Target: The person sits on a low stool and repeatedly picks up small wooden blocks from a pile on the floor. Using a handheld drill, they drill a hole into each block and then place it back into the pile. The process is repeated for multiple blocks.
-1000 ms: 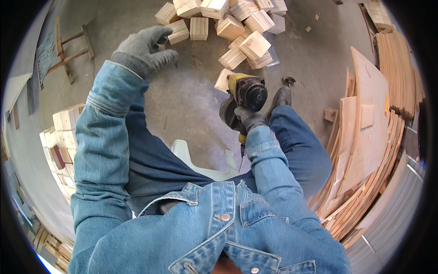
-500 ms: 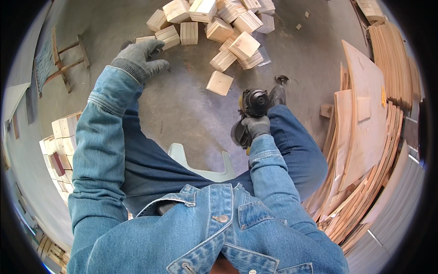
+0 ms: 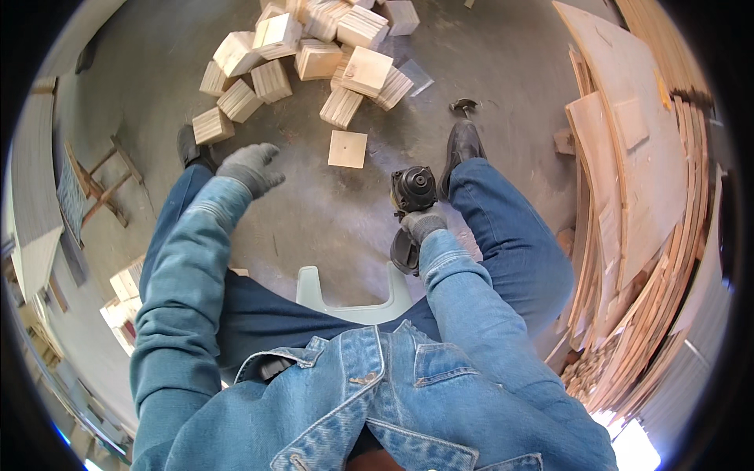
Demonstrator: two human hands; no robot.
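Note:
My right hand [image 3: 426, 223], in a grey glove, is closed round a black angle grinder [image 3: 414, 188]. Its round end faces up and a dark disc-shaped part shows below my grip; the tool hangs between my knees, beside my right leg. My gloved left hand [image 3: 253, 169] hovers in front of my left leg with thumb and fingers apart and nothing in it. Nearest to it is a square wooden block [image 3: 213, 125] at the edge of a pile. A separate square piece of wood [image 3: 347, 149] lies flat on the floor between my two hands.
Stacked wooden blocks [image 3: 318, 59] lie heaped ahead of me. Clear plastic [image 3: 416, 77] lies beside them. A pale stool [image 3: 312, 292] is under me. Plywood sheets [image 3: 620, 141] lean at the right. A wooden frame [image 3: 98, 188] stands at the left. A small dark tool [image 3: 463, 104] lies by my right foot.
My view has turned, so the block pile sits further left. My left hand has drawn back from the blocks, fingers still apart. The grinder stays in my right hand.

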